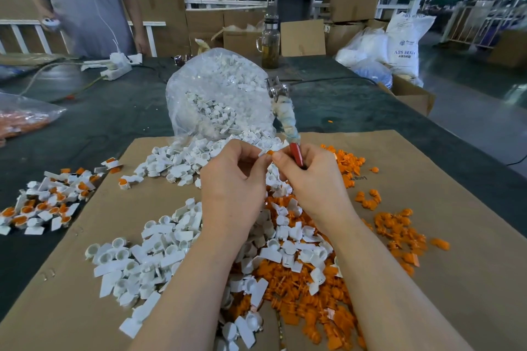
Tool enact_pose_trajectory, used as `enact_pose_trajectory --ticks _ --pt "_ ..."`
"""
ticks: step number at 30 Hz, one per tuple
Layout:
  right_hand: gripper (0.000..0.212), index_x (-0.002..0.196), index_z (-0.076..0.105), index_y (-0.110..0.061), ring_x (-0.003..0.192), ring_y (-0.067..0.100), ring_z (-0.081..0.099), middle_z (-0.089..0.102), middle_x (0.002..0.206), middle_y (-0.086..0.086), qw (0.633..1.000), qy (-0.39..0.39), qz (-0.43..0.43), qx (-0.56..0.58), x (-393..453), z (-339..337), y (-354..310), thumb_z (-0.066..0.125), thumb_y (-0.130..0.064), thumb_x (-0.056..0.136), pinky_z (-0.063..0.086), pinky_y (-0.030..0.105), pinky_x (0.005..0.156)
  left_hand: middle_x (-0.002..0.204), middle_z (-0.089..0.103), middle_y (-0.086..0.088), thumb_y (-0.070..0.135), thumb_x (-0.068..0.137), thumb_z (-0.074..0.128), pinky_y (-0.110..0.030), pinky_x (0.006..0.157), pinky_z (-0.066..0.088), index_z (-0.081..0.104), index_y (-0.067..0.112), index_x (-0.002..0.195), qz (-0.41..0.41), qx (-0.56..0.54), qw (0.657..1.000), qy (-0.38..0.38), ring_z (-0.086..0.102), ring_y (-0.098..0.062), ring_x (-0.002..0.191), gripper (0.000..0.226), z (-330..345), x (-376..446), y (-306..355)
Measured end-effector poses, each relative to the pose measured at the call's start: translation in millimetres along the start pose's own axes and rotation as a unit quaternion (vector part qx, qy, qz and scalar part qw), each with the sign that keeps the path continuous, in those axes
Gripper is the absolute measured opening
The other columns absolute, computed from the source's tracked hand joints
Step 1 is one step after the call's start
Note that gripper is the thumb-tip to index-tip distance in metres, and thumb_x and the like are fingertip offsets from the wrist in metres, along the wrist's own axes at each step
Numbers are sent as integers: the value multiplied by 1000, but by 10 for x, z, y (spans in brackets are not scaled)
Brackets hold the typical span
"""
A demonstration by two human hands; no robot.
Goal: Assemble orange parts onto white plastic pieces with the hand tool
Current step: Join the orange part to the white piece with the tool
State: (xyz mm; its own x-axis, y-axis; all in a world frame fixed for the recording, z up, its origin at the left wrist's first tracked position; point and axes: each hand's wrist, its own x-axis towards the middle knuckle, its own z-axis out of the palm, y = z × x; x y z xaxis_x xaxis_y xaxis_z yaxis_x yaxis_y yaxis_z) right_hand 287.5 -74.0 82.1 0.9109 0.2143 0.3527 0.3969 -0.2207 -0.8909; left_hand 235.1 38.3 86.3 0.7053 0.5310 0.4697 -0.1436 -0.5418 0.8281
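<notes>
- Head view: both hands are up over a cardboard sheet point(427, 279), fingertips nearly meeting.
- Left hand point(231, 179) pinches a small white piece point(261, 153) at its fingertips.
- Right hand point(309, 179) pinches an orange part point(269, 152) right against that white piece, and also grips the tool point(288, 117) with curled fingers; its red handle pokes out, wrapped shaft pointing up and away.
- Loose white pieces point(148, 262) lie left and centre on the cardboard, orange parts point(399, 231) mostly right.
- Finished ones point(45, 205) sit in a pile off the sheet, far left.
- Clear bag point(219, 94) of white pieces stands just behind the hands.
</notes>
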Motion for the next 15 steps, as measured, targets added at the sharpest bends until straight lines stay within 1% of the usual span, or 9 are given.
enact_pose_trajectory --ticks 2,4,5,7,9,11,12,15 --pt "17 84 67 -16 58 7 53 62 68 7 1000 -10 0 4 -5 1 -9 64 -31 92 44 20 55 65 62 16 26 86 75 -8 62 44 56 37 72 6 8 1000 1 59 6 71 27 -9 -2 3" --pt "15 83 66 -20 56 1 53 60 63 -4 1000 -23 4 13 -3 -8 -16 64 -30 92 43 18 57 67 64 14 26 86 75 -9 60 45 58 34 73 -10 -1 1000 -5 60 3 70 23 -16 4 -2" --pt "13 82 66 -22 54 -2 53 60 61 -9 999 -34 12 24 1 -20 -24 64 -30 93 41 17 57 68 67 12 25 86 75 -11 60 46 61 31 75 -25 -18 999 -11 62 0 69 19 -19 10 -5" --pt "12 82 64 -23 54 -3 52 59 60 -13 996 -67 31 58 5 -64 -35 63 -27 93 39 18 59 70 71 5 20 87 75 -19 66 53 66 23 79 -73 -93 993 -21 68 -7 67 12 -33 33 -6" --pt "11 82 62 -21 59 1 50 56 64 -12 991 -105 43 75 8 -123 -30 63 -25 91 38 23 63 68 72 2 12 87 74 -21 67 57 68 13 82 -128 -194 972 -23 71 -11 66 8 -62 63 -4" --pt "11 83 60 -20 64 7 49 53 69 -9 987 -138 57 64 7 -194 -24 63 -30 83 38 28 66 64 70 3 5 88 71 -19 65 57 66 7 83 -159 -277 947 -24 69 -9 61 7 -96 91 -8" --pt "12 84 59 -19 66 9 49 53 72 -6 985 -152 64 57 7 -226 -22 62 -30 80 39 30 67 62 69 4 2 88 69 -18 64 57 65 6 82 -166 -304 938 -25 68 -8 59 8 -109 104 -13" --pt "8 89 60 -19 71 10 50 56 81 -2 979 -191 71 20 12 -297 -1 64 -22 84 41 33 72 61 69 4 1 88 68 -19 65 57 64 6 81 -171 -335 926 -24 67 -8 58 9 -133 135 -36"
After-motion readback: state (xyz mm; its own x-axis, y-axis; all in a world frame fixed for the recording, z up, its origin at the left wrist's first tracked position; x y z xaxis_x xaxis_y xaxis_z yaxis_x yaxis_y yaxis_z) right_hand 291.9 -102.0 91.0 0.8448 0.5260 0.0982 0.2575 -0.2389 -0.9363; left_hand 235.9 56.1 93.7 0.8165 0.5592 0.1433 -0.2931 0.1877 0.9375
